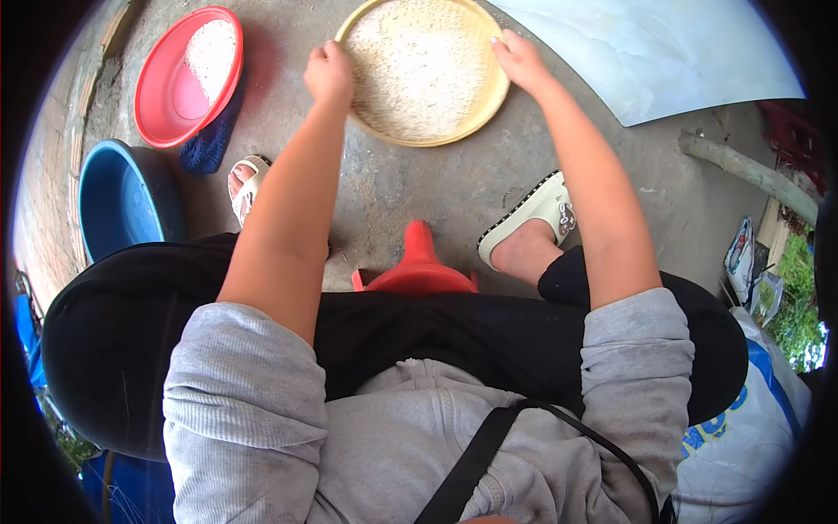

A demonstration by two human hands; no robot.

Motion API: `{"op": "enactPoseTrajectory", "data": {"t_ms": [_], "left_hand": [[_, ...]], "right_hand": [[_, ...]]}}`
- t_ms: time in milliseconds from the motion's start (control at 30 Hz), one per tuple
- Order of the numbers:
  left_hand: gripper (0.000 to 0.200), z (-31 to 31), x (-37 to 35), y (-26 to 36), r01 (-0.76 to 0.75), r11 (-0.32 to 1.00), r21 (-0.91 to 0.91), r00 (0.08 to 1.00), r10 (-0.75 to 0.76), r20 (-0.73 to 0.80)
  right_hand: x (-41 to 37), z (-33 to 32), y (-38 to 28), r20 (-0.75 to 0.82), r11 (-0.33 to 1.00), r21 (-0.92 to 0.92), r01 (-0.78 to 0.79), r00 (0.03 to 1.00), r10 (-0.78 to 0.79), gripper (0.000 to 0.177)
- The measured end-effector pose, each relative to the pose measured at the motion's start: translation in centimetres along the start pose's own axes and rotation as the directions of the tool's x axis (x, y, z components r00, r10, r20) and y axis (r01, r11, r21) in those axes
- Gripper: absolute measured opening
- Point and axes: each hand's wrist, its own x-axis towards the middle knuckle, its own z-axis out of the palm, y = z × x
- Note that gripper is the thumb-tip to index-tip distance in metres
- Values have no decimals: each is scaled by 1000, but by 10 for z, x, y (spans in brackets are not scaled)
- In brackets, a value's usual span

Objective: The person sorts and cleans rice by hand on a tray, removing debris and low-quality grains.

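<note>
Both hands are on the round tray [423,141], out front past the feet, top centre of view. Left hand [330,77] is clamped on its left rim, fingers curled in; right hand [522,63] is clamped on the right rim, thumb on top (its other fingers are mostly hidden). Opposite-side hold probably keeps the load level: loose white grains [417,65] cover most of the tray. Can't tell if it touches the floor.

Red basin [185,98] sits off to the left with more white grains in it, likely parked there for easy reach. It looks tilted, maybe propped by the dark blue mesh [212,138] at its lower edge. Blue tub [118,194] is nearer the left knee. Pale sheet [663,57] lies right of the tray. Red stool [419,272] shows between the spread legs, seemingly the seat, leaving arm room.
</note>
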Motion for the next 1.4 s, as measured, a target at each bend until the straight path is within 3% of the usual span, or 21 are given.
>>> {"op": "enactPoseTrajectory", "data": {"t_ms": [67, 167, 267, 433, 500, 633, 700, 733, 800, 933, 1133, 1233, 1300, 1367, 1400], "left_hand": [[47, 23, -27, 11, 34, 997, 69, 997, -39, 74], [47, 40, -54, 28, 28, 999, 21, 986, -31, 165], [47, 38, -36, 28, 67, 998, -21, 992, -64, 109], [45, -21, 13, 10, 105, 993, 62, 992, -100, -78], [46, -30, 24, -2, 175, 984, 10, 980, -174, -94], [49, 6, 10, -1, 110, 986, 128, 991, -99, -86], [50, 29, -16, 11, 99, 989, 113, 995, -101, 13], [49, 39, -28, 15, 96, 993, 69, 994, -99, 41], [48, 52, -44, 22, 138, 986, 89, 988, -144, 64], [51, 32, -35, 22, 199, 979, 34, 975, -202, 91], [46, -33, 19, 10, 60, 985, 164, 996, -48, -80], [47, -24, 16, 10, 52, 987, 153, 994, -37, -101], [48, 2, -3, 16, 98, 991, 88, 990, -89, -108], [48, 28, -29, 25, 83, 993, 84, 996, -81, -22], [49, 35, -43, 34, 54, 997, 55, 998, -54, 14]], "right_hand": [[-11, -28, 7, 10, 990, -112, -90, 996, 91, 33], [-16, -50, 10, -125, 921, -328, -211, 976, 179, 33], [-11, -41, -3, -173, 899, -368, -238, 967, 185, 34], [-3, 9, -51, -102, 980, -193, -56, 994, 37, 35], [2, 14, -61, -32, 995, -98, 5, 999, -8, 34], [7, 0, -16, -72, 995, -81, 57, 995, -63, 35], [-5, -24, -4, -47, 963, -233, -136, 991, 129, 35], [-10, -31, 2, -43, 962, -236, -136, 991, 129, 35], [-17, -40, 5, -179, 891, -348, -293, 953, 244, 35], [-19, -28, -11, -172, 891, -353, -287, 955, 240, 35], [-8, 19, -44, -24, 990, -136, -39, 999, 36, 35], [-4, 9, -38, 15, 998, -57, 32, 999, -31, 35], [-4, -9, -12, -77, 992, 38, 123, 990, -120, 35], [-5, -32, 13, -106, 982, -175, -77, 993, 59, 33], [-9, -40, 14, -105, 982, -176, -70, 993, 52, 33]]}}
